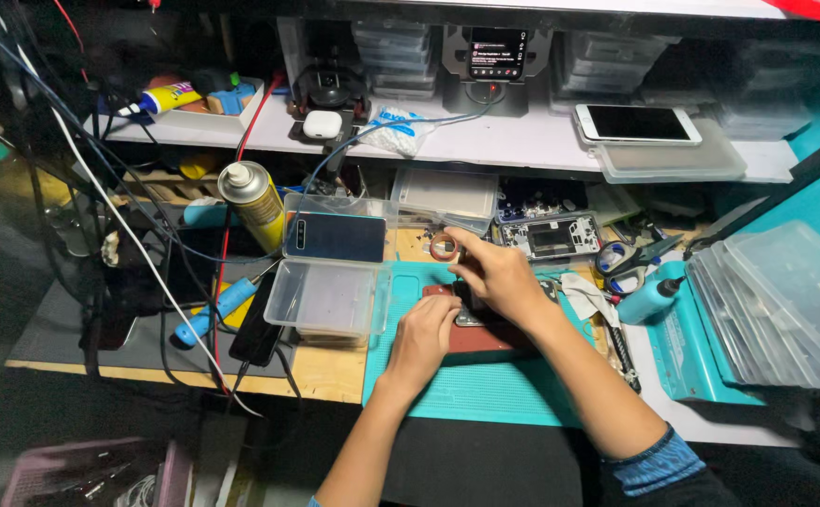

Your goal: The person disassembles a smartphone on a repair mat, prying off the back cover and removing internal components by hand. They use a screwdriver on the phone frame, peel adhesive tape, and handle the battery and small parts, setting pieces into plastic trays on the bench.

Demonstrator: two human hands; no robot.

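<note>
A dark red phone body lies flat on a teal work mat on the bench. My left hand rests on its left end, fingers curled down against it. My right hand sits over its upper part, fingers pinched together above a small part that I cannot make out. Just beyond my right fingertips lies a small roll of red tape. A stripped phone frame sits behind it.
A clear plastic box with a dark phone on its lid stands left of the mat. A spray can, blue-handled tool, blue bottle, stacked clear trays and a white phone on the shelf surround it.
</note>
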